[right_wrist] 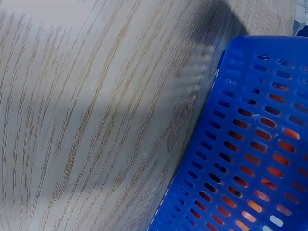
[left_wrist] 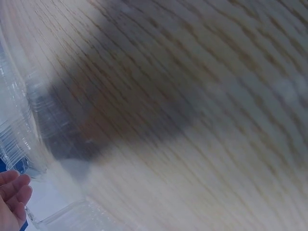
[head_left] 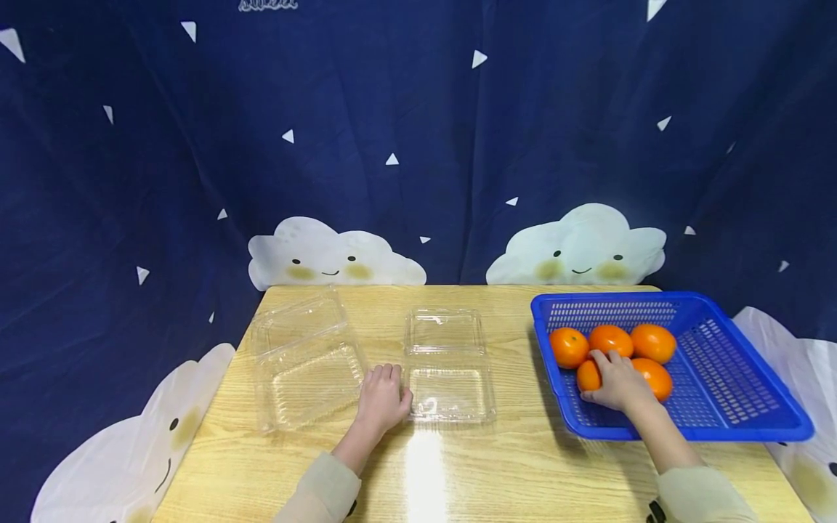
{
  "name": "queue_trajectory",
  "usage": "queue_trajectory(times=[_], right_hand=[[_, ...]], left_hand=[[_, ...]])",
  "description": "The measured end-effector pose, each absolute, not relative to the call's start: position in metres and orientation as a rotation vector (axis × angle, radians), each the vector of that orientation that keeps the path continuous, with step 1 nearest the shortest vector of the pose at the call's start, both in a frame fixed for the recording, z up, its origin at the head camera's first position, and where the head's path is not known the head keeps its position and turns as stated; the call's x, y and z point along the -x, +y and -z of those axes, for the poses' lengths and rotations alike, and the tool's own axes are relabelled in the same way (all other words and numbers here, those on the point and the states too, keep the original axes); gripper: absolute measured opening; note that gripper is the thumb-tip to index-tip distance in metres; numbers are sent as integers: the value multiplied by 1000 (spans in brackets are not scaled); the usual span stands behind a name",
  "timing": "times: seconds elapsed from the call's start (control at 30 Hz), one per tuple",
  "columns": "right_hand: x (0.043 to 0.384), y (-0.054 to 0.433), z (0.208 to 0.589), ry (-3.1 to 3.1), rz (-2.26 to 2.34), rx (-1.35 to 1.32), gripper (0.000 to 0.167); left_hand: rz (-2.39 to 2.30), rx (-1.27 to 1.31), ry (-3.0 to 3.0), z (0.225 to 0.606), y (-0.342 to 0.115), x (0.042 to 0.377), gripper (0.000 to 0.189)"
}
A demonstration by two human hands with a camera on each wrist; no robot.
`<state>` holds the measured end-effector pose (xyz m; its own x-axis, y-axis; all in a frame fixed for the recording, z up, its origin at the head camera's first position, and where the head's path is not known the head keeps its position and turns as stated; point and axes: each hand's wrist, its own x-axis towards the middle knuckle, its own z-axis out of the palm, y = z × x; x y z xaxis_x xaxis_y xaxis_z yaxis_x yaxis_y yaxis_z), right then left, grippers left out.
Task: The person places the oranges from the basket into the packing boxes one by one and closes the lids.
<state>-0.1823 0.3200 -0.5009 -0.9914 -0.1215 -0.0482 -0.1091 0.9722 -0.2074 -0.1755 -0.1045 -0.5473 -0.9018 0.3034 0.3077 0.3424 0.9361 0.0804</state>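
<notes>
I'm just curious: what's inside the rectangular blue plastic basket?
Five round, glossy orange fruits show inside the basket. The right grip partly hides the front two; whatever lies beneath the fruits is covered.

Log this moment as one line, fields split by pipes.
right hand: grips fruit in basket | left hand: between two clear boxes | boxes: both open | fruit visible: five, all in basket

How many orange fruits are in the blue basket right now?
5. Far row: left fruit, middle fruit, right fruit. Nearer row: one fruit the right hand grips, another fruit to its right. The hand may hide more.
</notes>
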Motion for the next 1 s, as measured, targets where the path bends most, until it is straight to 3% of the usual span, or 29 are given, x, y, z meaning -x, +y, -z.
queue_trajectory(times=[1.0], right_hand=[[185,303,445,3240,492,302,71]], left_hand=[[203,456,-2785,550,-103,176,32]])
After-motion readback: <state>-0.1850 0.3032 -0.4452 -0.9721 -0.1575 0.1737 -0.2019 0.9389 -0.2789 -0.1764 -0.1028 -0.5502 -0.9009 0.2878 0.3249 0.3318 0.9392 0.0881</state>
